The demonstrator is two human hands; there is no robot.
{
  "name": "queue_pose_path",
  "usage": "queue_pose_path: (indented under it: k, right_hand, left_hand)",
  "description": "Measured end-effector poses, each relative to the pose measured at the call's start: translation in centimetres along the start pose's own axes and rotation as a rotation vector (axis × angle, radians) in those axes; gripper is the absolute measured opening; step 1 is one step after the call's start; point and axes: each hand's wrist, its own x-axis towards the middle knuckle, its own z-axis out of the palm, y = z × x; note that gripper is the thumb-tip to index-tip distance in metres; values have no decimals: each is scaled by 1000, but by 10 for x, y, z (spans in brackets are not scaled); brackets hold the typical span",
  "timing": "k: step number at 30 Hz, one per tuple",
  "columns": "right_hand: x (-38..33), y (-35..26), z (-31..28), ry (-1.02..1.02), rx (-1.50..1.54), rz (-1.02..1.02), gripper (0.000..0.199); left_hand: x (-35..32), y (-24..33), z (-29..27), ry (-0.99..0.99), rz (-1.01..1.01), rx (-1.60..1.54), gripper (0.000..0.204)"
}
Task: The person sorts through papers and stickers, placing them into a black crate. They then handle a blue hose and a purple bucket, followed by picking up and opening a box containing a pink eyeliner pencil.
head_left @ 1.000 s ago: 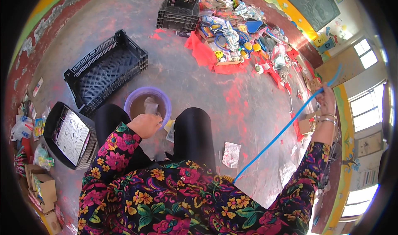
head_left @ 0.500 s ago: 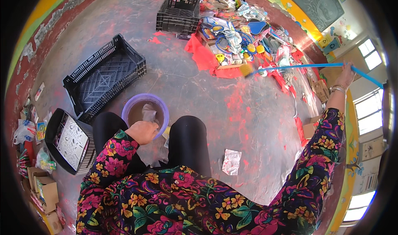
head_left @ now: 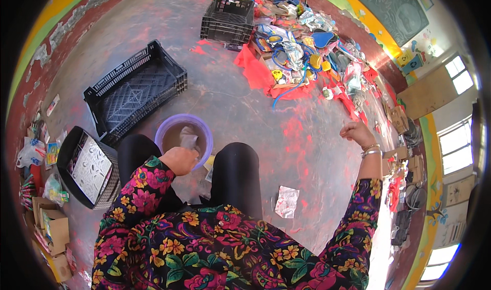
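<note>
A purple bucket [head_left: 206, 136] with murky brown water stands on the floor between my knees. Over its near rim, my left hand [head_left: 180, 160] is closed on a wet greyish-pink cloth [head_left: 188, 136] that hangs inside; my fingertips are partly hidden. My right hand [head_left: 357, 133] is raised in the air to the right, holding nothing, its fingers loosely bent and a little apart. Beyond it, a blue tube [head_left: 289, 92] with a yellow end piece [head_left: 315, 61] lies on a heap of mixed items [head_left: 291, 49].
Left of the bucket lies a large black crate [head_left: 135, 90]; another black crate [head_left: 226, 23] stands by the heap. A black basket [head_left: 89, 167] holding a white patterned sheet is near my left knee. Crumpled paper [head_left: 287, 202] lies on the floor. Cardboard boxes [head_left: 56, 226] line the left wall.
My right hand has let go of the blue tube, which now lies on the heap, and has come down and inward. My left hand stays at the bucket with the cloth.
</note>
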Motion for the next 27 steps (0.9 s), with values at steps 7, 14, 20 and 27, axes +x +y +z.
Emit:
queue_pose_path:
  k: [7,14,20,27]
  right_hand:
    - [-148,-181,51,1088,70,-1301,15]
    - [-265,-246,92,946,35,-2158,31]
    - [-271,-291,121,171,876,-2552,27]
    - [-277,-297,136,1110,614,-2412,28]
  left_hand:
    - [-5,5,-10,-104,-3,99,27]
    - [-3,-12,27,87,62,-7,18]
    - [-8,-9,14,66,65,-11,18]
    - [-10,-17,17,51,25,-25,19]
